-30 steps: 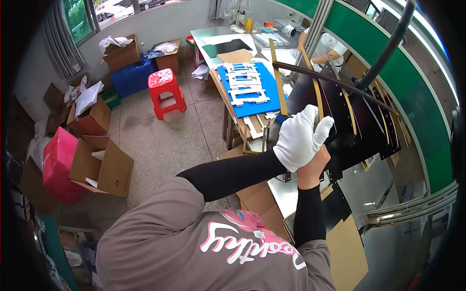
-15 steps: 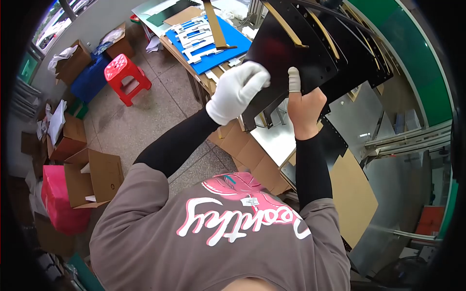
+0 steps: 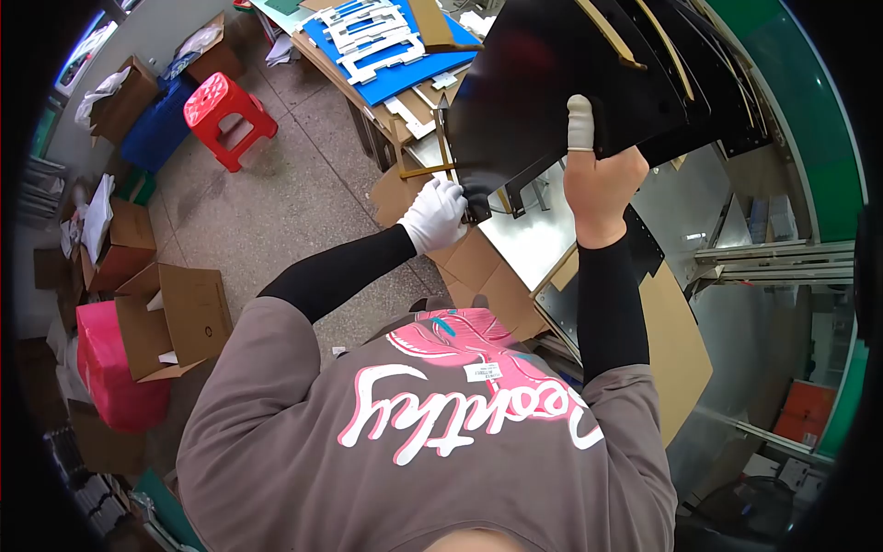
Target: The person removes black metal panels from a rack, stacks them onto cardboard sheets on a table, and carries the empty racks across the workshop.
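Observation:
A glossy black panel (image 3: 524, 101) with tan strips along it is tilted up in front of me. My right hand (image 3: 602, 189), bare but for a white finger cot on the thumb, grips its lower edge; the thumb lies on the face and the other fingers are hidden behind. My left hand (image 3: 434, 216), in a white glove, is closed at the panel's lower left corner. Just above the glove, a thin tan strip (image 3: 428, 171) sticks out sideways near the panel's left edge.
A blue board (image 3: 395, 81) bearing white cut-out pieces (image 3: 372, 39) lies on the table at the back. More dark panels stand behind on the right. A red stool (image 3: 225, 115), an open cardboard box (image 3: 198, 317) and a pink bag (image 3: 110, 368) are on the floor at left.
My left hand has come down from the panel's face to its lower left corner. The panel and my right hand have shifted slightly to the right in view.

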`<state>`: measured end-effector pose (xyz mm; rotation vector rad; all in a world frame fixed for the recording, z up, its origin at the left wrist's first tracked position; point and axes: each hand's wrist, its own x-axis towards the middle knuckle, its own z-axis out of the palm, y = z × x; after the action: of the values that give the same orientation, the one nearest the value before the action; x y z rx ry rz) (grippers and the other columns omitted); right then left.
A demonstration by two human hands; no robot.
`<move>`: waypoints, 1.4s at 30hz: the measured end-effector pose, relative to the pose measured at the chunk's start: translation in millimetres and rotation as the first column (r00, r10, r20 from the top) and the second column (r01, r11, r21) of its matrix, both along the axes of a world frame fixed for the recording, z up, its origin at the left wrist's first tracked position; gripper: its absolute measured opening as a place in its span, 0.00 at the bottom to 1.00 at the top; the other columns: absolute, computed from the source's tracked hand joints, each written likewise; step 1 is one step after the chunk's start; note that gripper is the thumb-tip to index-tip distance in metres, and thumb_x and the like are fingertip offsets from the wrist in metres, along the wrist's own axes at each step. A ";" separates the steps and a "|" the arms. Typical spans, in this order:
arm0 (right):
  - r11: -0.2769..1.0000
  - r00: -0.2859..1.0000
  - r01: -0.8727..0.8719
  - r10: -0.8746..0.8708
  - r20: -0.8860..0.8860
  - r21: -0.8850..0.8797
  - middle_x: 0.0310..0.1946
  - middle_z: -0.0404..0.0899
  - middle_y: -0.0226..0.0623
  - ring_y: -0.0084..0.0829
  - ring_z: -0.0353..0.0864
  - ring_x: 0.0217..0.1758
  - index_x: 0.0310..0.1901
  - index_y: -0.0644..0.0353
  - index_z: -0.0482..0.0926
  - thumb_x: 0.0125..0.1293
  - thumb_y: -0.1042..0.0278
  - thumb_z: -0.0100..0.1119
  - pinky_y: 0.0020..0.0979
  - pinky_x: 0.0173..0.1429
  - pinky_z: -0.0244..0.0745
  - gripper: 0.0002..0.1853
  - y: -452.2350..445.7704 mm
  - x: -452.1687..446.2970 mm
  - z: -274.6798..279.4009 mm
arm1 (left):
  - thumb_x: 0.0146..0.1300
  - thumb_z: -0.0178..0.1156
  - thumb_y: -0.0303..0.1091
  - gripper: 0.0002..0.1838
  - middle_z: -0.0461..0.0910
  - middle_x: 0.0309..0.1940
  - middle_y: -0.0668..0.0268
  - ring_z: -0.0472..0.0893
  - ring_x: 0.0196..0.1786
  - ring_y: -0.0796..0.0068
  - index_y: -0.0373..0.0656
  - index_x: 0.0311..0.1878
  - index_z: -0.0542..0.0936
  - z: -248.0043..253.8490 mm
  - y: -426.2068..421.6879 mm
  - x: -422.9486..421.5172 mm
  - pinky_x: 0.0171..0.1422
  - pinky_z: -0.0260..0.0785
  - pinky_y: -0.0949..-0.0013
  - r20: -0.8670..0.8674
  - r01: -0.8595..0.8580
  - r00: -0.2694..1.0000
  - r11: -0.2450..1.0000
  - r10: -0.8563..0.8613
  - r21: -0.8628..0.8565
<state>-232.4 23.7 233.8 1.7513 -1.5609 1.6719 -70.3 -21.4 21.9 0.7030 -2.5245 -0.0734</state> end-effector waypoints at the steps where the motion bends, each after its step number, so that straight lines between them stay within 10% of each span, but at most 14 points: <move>1: 1.000 1.000 -0.003 0.003 0.000 0.003 0.18 0.76 0.37 0.32 0.73 0.17 0.30 0.60 0.80 0.58 0.69 0.61 0.26 0.23 0.67 0.05 -0.3 0.9 -0.9 | 0.39 0.62 0.39 0.15 0.75 0.32 0.59 0.75 0.37 0.59 0.39 0.27 0.74 0.7 0.0 -0.2 0.47 0.66 0.62 0.008 0.022 1.000 0.999 -0.022 -0.036; 42: 0.991 0.949 -0.100 0.068 -0.307 -0.089 0.18 0.77 0.35 0.34 0.74 0.17 0.29 0.59 0.80 0.55 0.69 0.63 0.26 0.22 0.68 0.04 -6.6 -13.4 3.2 | 0.45 0.57 0.40 0.11 0.71 0.17 0.61 0.73 0.21 0.62 0.43 0.19 0.74 -17.1 -0.5 -28.1 0.25 0.65 0.62 0.031 0.038 0.999 0.993 -0.034 -0.113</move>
<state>-245.8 17.0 237.0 1.9351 -1.2584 1.4070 -98.4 -21.9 4.8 0.6175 -2.5466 0.0676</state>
